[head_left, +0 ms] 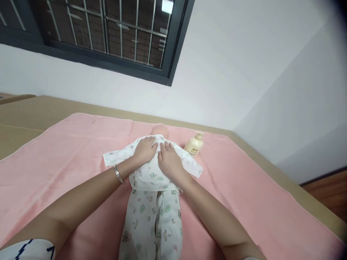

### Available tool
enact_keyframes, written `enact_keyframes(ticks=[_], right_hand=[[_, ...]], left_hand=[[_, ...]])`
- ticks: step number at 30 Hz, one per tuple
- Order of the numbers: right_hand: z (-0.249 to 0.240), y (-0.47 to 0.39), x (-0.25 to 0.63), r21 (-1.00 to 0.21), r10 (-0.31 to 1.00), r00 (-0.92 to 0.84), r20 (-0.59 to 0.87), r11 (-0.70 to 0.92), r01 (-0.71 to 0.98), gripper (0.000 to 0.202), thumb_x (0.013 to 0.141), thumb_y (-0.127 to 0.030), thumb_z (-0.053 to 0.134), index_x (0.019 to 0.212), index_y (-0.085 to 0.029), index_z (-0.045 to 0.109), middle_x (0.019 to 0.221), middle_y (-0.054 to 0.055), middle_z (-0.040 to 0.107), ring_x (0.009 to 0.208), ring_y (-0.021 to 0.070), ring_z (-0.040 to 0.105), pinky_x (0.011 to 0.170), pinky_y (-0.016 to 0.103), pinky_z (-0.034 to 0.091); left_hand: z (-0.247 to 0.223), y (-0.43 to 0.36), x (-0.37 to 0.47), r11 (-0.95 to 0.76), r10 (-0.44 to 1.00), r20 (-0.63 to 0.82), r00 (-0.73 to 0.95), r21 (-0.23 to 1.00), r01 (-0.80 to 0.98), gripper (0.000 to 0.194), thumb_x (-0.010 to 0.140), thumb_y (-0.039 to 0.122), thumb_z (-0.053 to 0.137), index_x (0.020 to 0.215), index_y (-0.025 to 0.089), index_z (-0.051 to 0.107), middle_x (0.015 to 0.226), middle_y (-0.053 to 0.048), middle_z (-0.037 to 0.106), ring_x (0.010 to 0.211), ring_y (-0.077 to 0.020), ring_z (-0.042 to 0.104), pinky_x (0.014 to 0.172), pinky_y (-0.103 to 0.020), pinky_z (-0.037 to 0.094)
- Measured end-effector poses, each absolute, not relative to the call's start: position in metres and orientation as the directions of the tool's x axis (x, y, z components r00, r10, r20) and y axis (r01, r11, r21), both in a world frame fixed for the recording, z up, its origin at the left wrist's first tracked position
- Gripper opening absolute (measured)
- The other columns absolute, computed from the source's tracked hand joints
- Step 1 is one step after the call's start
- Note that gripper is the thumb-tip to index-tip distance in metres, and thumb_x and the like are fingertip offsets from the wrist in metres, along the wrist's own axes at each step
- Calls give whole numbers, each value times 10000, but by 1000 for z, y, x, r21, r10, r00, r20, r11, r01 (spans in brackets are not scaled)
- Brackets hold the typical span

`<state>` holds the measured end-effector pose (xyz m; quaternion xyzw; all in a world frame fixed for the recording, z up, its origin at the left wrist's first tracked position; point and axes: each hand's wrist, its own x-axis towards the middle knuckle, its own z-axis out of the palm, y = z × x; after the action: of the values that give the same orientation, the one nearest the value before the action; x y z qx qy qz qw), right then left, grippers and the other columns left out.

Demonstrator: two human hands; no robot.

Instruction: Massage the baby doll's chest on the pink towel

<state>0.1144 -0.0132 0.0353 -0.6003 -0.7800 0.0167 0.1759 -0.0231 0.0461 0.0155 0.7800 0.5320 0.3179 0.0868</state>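
A doll (159,130) lies on a pink blanket (89,144), dressed in a white patterned top (154,177) and matching trousers (141,216). Only its rounded head shows beyond the collar. My left hand (145,150) rests flat on the upper part of the top, palm down, with a silver bangle on the wrist. Beside it, my right hand (170,159) lies palm down on the other side of the chest, fingers extended. Neither hand grips anything. The sleeves spread out to both sides.
A cream pump bottle (194,145) is on the blanket by the right sleeve. Beyond the tan surface's edge (121,112) rises a white wall with a dark-framed, barred window (108,59). Brown wood shows at the far right.
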Motion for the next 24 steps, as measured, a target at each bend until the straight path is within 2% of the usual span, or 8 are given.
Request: enact_keyframes(ticks=[4, 7, 10, 14, 17, 19, 24], right_hand=[[38, -10, 118, -266, 932, -251, 261, 320, 909, 509, 1009, -263, 323, 1468, -94, 463, 1550, 171, 416, 1469, 308, 330, 1198, 474, 277], [38, 11, 132, -328, 935, -244, 258, 322, 888, 503, 1024, -302, 320, 1449, -87, 482, 1554, 167, 412, 1465, 293, 341, 1206, 460, 262], [37, 24, 140, -350, 929, -244, 278, 334, 875, 483, 1023, -334, 355, 1436, -126, 493, 1539, 145, 441, 1454, 289, 360, 1201, 484, 257], [38, 9, 130, -304, 917, -237, 319, 336, 891, 455, 1011, -267, 341, 1395, -127, 541, 1479, 143, 516, 1402, 278, 434, 1180, 456, 304], [39, -11, 116, -236, 917, -240, 319, 322, 917, 479, 983, -217, 359, 1411, -84, 530, 1486, 176, 499, 1418, 305, 407, 1184, 459, 301], [39, -15, 113, -215, 909, -263, 324, 342, 915, 480, 979, -212, 363, 1412, -89, 531, 1492, 173, 493, 1424, 310, 396, 1193, 468, 283], [38, 13, 131, -349, 895, -278, 349, 399, 848, 432, 1006, -257, 321, 1327, -161, 594, 1438, 117, 559, 1385, 246, 445, 1170, 441, 320]], left_hand=[[13, 48, -23, -455, 867, 420, 270, 442, 773, 439, 990, 284, 322, 1274, 102, 603, 1354, -173, 625, 1305, -292, 540, 1136, -451, 377], [10, 35, -16, -438, 854, 458, 248, 375, 817, 445, 983, 249, 324, 1304, 74, 578, 1364, -195, 611, 1331, -304, 517, 1154, -467, 350], [9, 23, -9, -450, 836, 489, 248, 355, 819, 454, 972, 233, 354, 1347, 63, 546, 1417, -205, 567, 1380, -306, 470, 1180, -461, 317], [16, 31, -16, -469, 856, 433, 283, 420, 777, 437, 963, 245, 376, 1320, 83, 571, 1427, -194, 564, 1380, -306, 473, 1174, -461, 330], [20, 45, -24, -480, 863, 396, 313, 454, 750, 409, 964, 254, 368, 1281, 130, 594, 1395, -155, 600, 1339, -284, 518, 1154, -453, 361], [18, 47, -24, -471, 866, 393, 309, 438, 765, 414, 961, 239, 355, 1281, 122, 590, 1390, -162, 602, 1332, -292, 522, 1143, -467, 370], [10, 28, -11, -453, 855, 436, 282, 360, 816, 464, 965, 244, 352, 1359, 83, 535, 1452, -194, 540, 1407, -335, 432, 1160, -499, 331]])
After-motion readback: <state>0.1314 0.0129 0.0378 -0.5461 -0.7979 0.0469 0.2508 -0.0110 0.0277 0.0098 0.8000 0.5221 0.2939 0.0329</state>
